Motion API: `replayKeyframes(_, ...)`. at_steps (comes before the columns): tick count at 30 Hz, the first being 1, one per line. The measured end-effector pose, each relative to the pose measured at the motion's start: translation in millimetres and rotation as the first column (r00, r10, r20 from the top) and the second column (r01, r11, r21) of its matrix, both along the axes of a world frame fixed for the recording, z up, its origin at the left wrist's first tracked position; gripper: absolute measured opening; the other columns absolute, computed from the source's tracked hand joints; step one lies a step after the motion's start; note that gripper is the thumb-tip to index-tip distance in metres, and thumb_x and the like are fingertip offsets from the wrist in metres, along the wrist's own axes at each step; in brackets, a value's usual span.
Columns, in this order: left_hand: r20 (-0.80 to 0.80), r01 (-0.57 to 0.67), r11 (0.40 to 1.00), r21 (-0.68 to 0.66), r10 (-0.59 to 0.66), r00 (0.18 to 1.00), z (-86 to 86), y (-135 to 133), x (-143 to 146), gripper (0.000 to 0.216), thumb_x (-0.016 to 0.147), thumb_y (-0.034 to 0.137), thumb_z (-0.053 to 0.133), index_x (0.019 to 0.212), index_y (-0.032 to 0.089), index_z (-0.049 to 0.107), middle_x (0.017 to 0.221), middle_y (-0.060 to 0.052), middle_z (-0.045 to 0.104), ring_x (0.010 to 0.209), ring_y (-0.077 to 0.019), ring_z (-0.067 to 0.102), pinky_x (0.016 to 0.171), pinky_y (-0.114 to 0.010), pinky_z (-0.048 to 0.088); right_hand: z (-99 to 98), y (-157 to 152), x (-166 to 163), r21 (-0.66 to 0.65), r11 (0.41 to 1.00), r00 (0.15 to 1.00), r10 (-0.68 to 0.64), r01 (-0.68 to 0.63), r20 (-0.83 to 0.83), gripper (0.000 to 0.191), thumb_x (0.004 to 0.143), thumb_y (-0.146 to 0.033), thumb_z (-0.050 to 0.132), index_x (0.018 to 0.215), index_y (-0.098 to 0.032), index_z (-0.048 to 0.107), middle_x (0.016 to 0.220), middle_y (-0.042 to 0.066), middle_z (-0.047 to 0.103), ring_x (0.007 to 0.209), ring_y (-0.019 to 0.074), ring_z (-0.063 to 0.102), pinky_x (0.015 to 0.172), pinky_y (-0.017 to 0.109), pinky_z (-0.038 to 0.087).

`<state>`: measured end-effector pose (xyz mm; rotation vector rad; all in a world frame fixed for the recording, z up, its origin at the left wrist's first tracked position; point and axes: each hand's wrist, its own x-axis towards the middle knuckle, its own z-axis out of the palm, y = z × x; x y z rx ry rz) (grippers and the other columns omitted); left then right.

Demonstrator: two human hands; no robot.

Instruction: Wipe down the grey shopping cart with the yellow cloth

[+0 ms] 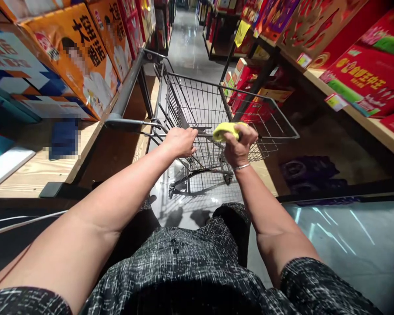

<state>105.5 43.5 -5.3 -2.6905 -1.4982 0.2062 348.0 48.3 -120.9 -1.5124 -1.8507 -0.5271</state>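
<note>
A grey wire shopping cart point(197, 98) stands in the aisle in front of me, its bar handle point(126, 124) off to the left. My left hand point(181, 142) has its fingers curled over the near rim of the cart. Just to the right, my right hand point(240, 142) is closed around a folded yellow cloth point(220, 130), held at the same rim. Whether the cloth presses on the metal I cannot tell. A thin bracelet circles my right wrist. The cart's wheels point(171, 190) rest on the shiny floor.
On the left, a wooden shelf point(22, 181) bears orange boxes point(75, 61) close to the cart. Red gift boxes point(354, 78) fill the right shelf, with more red boxes point(246, 103) below, beside the basket. Ahead, the tiled aisle point(185, 39) runs between shelves.
</note>
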Motion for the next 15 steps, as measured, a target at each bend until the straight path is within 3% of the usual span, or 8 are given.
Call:
replayKeyframes(2,0.021,-0.020,1.000,-0.012,0.020,1.000,-3.0,2,-2,0.052,0.091,0.053,0.051,0.129,0.019,0.051,0.122,-0.013,0.064,0.109,-0.0334,0.063,0.090,-0.042,0.047,7.6,6,-2,-0.017,1.000,0.999,-0.001,0.001,-0.032,0.024,0.094,-0.034,0.051,0.111,-0.033,0.068,0.127,0.007,0.048,0.128,0.0307,0.034,0.107,0.053,0.031)
replayKeyframes(4,0.042,-0.051,0.998,-0.021,0.052,0.998,-4.7,4,-2,0.051,0.090,0.054,0.051,0.127,0.019,0.053,0.117,-0.012,0.066,0.109,-0.0344,0.062,0.092,-0.042,0.045,1.0,5,-6,-0.082,0.997,0.998,0.000,-0.006,-0.069,0.026,0.094,-0.034,0.048,0.113,-0.032,0.067,0.125,0.009,0.047,0.128,0.0320,0.034,0.108,0.056,0.030)
replayKeyframes(8,0.091,-0.076,0.997,-0.011,0.077,0.993,-6.7,10,0,0.052,0.089,0.057,0.054,0.123,0.018,0.056,0.111,-0.012,0.067,0.107,-0.0369,0.061,0.091,-0.044,0.042,-42.5,-6,-4,-0.264,0.965,0.992,-0.031,-0.003,-0.124,0.028,0.092,-0.032,0.047,0.111,-0.032,0.068,0.129,0.011,0.046,0.131,0.0358,0.030,0.108,0.062,0.027)
replayKeyframes(12,0.107,-0.084,0.996,-0.020,0.086,0.991,-7.5,18,0,0.055,0.087,0.063,0.055,0.121,0.020,0.057,0.108,-0.010,0.068,0.106,-0.0367,0.061,0.091,-0.044,0.040,-94.0,-19,12,-0.461,0.888,0.997,-0.033,-0.006,-0.077,0.031,0.087,-0.023,0.051,0.112,-0.030,0.068,0.130,0.012,0.048,0.122,0.0352,0.036,0.100,0.062,0.033)
replayKeyframes(15,0.101,-0.095,0.995,-0.010,0.095,0.990,-7.7,25,-1,0.056,0.087,0.065,0.053,0.120,0.020,0.058,0.106,-0.010,0.069,0.105,-0.0360,0.061,0.090,-0.043,0.040,-105.6,-23,20,-0.506,0.862,0.999,0.022,-0.035,-0.032,0.036,0.083,-0.019,0.055,0.114,-0.030,0.068,0.130,0.012,0.049,0.115,0.0339,0.038,0.096,0.058,0.036)
